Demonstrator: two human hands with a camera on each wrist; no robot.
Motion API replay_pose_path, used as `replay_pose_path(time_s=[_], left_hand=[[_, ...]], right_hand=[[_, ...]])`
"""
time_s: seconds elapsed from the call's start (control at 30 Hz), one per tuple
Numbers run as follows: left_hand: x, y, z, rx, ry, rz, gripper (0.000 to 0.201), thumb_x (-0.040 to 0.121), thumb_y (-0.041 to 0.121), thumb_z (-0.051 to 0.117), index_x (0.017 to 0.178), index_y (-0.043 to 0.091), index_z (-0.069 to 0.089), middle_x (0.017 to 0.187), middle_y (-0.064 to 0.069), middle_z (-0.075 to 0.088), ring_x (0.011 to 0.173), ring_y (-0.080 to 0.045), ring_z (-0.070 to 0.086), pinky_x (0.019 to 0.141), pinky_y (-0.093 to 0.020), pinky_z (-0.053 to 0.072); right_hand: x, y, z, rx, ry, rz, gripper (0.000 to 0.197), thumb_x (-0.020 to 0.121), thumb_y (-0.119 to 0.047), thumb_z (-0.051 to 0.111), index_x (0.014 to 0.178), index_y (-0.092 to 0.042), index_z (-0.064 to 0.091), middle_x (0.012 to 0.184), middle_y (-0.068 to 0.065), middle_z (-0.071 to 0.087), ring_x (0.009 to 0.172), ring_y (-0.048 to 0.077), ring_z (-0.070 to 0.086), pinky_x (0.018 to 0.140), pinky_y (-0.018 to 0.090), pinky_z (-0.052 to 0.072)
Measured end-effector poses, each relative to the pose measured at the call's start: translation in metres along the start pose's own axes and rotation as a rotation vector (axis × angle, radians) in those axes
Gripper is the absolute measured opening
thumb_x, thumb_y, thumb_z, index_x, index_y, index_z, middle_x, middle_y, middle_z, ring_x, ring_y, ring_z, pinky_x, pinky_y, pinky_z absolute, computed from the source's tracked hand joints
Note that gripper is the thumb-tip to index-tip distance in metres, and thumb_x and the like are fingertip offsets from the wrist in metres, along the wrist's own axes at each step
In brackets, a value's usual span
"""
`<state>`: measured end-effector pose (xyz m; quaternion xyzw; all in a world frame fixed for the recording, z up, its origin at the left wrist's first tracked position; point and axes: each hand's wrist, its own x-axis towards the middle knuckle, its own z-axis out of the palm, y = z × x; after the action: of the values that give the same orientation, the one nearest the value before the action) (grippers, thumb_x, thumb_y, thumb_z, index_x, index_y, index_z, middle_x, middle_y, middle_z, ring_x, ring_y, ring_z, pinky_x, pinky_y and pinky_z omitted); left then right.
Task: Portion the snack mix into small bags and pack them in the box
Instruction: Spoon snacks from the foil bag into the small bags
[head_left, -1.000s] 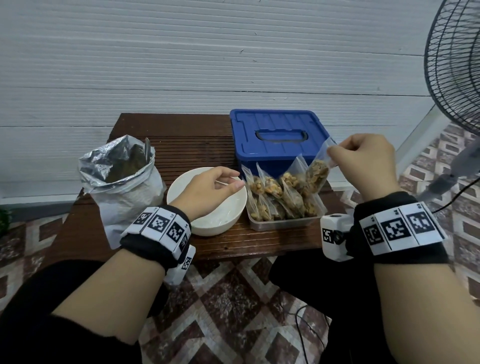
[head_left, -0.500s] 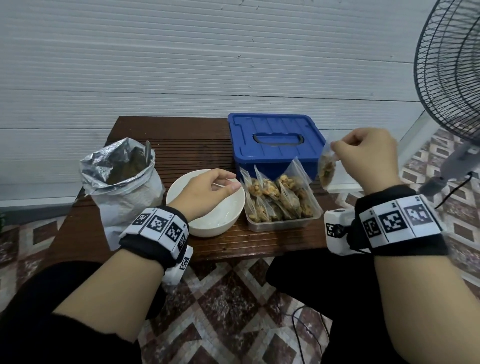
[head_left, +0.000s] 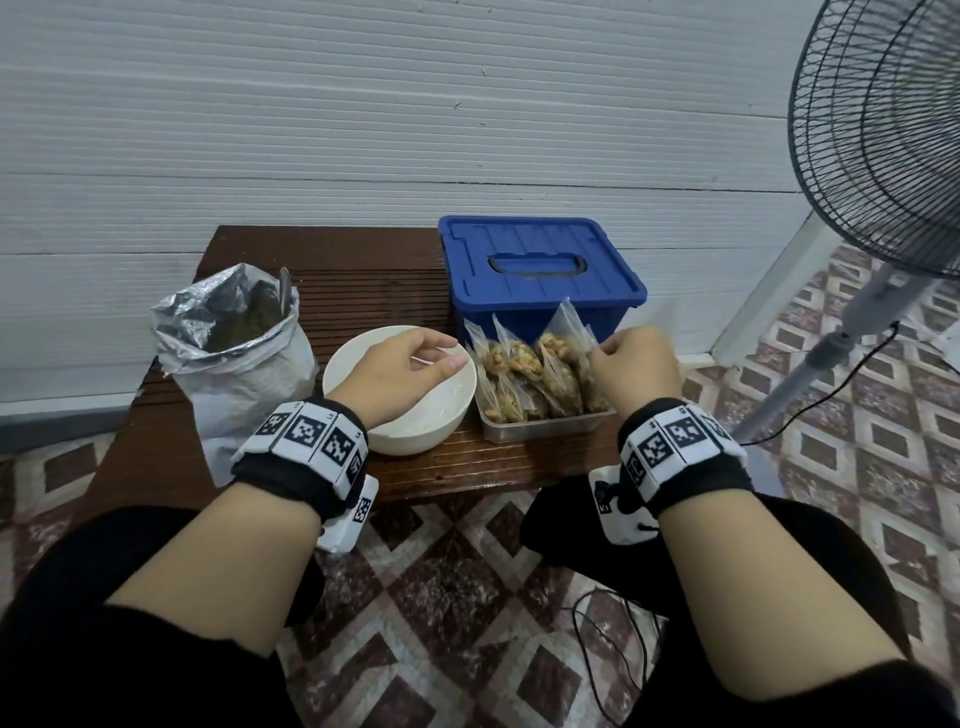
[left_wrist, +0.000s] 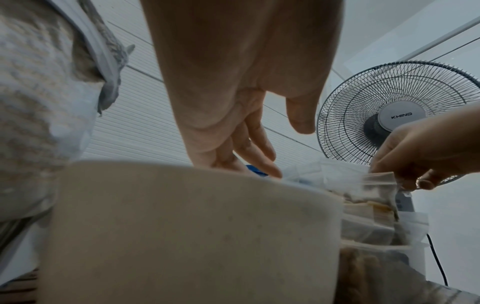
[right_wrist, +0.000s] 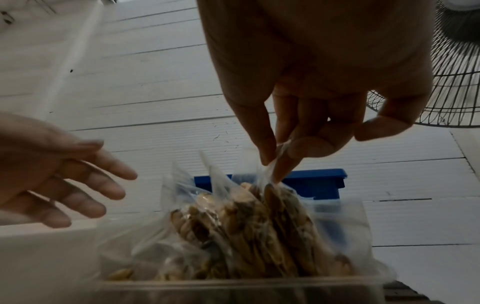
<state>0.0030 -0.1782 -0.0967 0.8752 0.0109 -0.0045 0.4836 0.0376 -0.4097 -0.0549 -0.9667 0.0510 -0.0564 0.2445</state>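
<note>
A clear plastic box (head_left: 545, 427) at the table's front right holds several small bags of snack mix (head_left: 519, 364) standing upright. My right hand (head_left: 605, 353) is at the box's right end. Its thumb and fingers (right_wrist: 272, 162) pinch the top of one small bag (right_wrist: 283, 205) that stands among the others. My left hand (head_left: 441, 358) hovers over the white bowl (head_left: 415, 431), fingers (left_wrist: 259, 160) relaxed and holding nothing. A crumpled foil bag (head_left: 234, 364) of mix stands at the left, with a utensil handle sticking out.
A blue lidded box (head_left: 535, 270) stands behind the clear box, near the white wall. The dark wooden table (head_left: 363, 270) is small and low. A standing fan (head_left: 883, 130) is at the right, with its cable across the tiled floor.
My right hand came down and leftward from beside the blue box, bringing its small bag into the clear box among the others. The left hand stayed over the bowl.
</note>
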Motion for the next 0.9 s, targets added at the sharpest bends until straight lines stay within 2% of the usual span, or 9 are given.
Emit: replay_pose_path(time_s=[0.13, 0.27, 0.4, 0.53, 0.57, 0.67, 0.77, 0.83, 0.9], left_hand=[[0.0, -0.002, -0.002, 0.009, 0.001, -0.005, 0.035, 0.09, 0.041, 0.06, 0.121, 0.025, 0.061, 0.109, 0.012, 0.063, 0.105, -0.002, 0.056, 0.092, -0.022, 0.042], [0.0, -0.001, -0.003, 0.017, -0.002, -0.017, 0.036, 0.091, 0.042, 0.06, 0.122, 0.025, 0.06, 0.109, 0.012, 0.062, 0.105, -0.004, 0.056, 0.091, -0.022, 0.041], [0.001, -0.003, -0.003, 0.019, -0.011, -0.022, 0.035, 0.091, 0.042, 0.059, 0.122, 0.025, 0.06, 0.112, 0.011, 0.063, 0.109, -0.004, 0.056, 0.095, -0.024, 0.041], [0.0, 0.0, -0.005, 0.026, -0.002, -0.043, 0.036, 0.092, 0.042, 0.058, 0.123, 0.025, 0.059, 0.112, 0.011, 0.062, 0.107, -0.005, 0.055, 0.09, -0.022, 0.04], [-0.001, 0.002, -0.007, 0.026, 0.005, -0.05, 0.035, 0.092, 0.042, 0.058, 0.123, 0.026, 0.059, 0.111, 0.011, 0.061, 0.105, -0.004, 0.055, 0.087, -0.021, 0.04], [-0.002, 0.005, -0.01, 0.026, 0.039, -0.068, 0.031, 0.093, 0.04, 0.058, 0.121, 0.026, 0.059, 0.107, 0.012, 0.06, 0.098, -0.002, 0.053, 0.084, -0.021, 0.038], [-0.002, 0.003, -0.013, 0.034, 0.078, -0.09, 0.029, 0.092, 0.037, 0.061, 0.119, 0.025, 0.06, 0.102, 0.014, 0.06, 0.093, 0.0, 0.053, 0.082, -0.021, 0.038], [0.0, -0.001, -0.015, 0.055, 0.09, -0.122, 0.03, 0.09, 0.034, 0.065, 0.118, 0.023, 0.061, 0.103, 0.013, 0.062, 0.098, -0.005, 0.057, 0.089, -0.024, 0.043], [0.002, -0.008, -0.016, 0.124, 0.08, -0.151, 0.036, 0.088, 0.03, 0.068, 0.122, 0.02, 0.06, 0.114, 0.006, 0.064, 0.105, -0.009, 0.058, 0.095, -0.025, 0.043]], right_hand=[[0.005, 0.003, -0.006, 0.032, 0.007, 0.008, 0.027, 0.089, -0.018, 0.056, 0.074, -0.002, 0.071, 0.076, 0.015, 0.067, 0.076, 0.032, 0.061, 0.077, 0.041, 0.052], [0.009, 0.008, -0.004, 0.069, -0.104, 0.003, 0.028, 0.093, -0.021, 0.056, 0.08, -0.001, 0.071, 0.084, 0.016, 0.069, 0.08, 0.03, 0.062, 0.077, 0.038, 0.052], [0.012, 0.011, -0.008, 0.156, -0.117, 0.038, 0.034, 0.093, -0.021, 0.053, 0.071, 0.001, 0.067, 0.072, 0.015, 0.065, 0.077, 0.031, 0.059, 0.069, 0.031, 0.045], [0.018, 0.013, -0.01, 0.341, -0.012, 0.086, 0.031, 0.088, -0.023, 0.055, 0.074, 0.001, 0.069, 0.076, 0.019, 0.07, 0.08, 0.034, 0.066, 0.082, 0.046, 0.054], [0.019, 0.011, -0.011, 0.363, 0.015, 0.078, 0.032, 0.088, -0.024, 0.054, 0.075, 0.001, 0.069, 0.078, 0.02, 0.07, 0.08, 0.035, 0.066, 0.082, 0.046, 0.054], [0.019, -0.001, -0.017, 0.398, 0.075, 0.002, 0.029, 0.092, -0.025, 0.053, 0.084, -0.003, 0.071, 0.084, 0.013, 0.071, 0.08, 0.026, 0.063, 0.078, 0.034, 0.05], [0.014, -0.023, -0.017, 0.48, 0.099, -0.114, 0.022, 0.092, -0.028, 0.053, 0.089, -0.014, 0.071, 0.085, 0.001, 0.071, 0.079, 0.013, 0.06, 0.076, 0.028, 0.048], [0.009, -0.037, -0.01, 0.528, 0.04, -0.182, 0.02, 0.092, -0.028, 0.055, 0.085, -0.018, 0.07, 0.079, -0.003, 0.071, 0.08, 0.009, 0.062, 0.073, 0.021, 0.045], [0.001, -0.05, -0.001, 0.556, -0.055, -0.246, 0.017, 0.092, -0.028, 0.056, 0.083, -0.021, 0.069, 0.077, -0.007, 0.07, 0.078, 0.002, 0.063, 0.068, 0.011, 0.044]])
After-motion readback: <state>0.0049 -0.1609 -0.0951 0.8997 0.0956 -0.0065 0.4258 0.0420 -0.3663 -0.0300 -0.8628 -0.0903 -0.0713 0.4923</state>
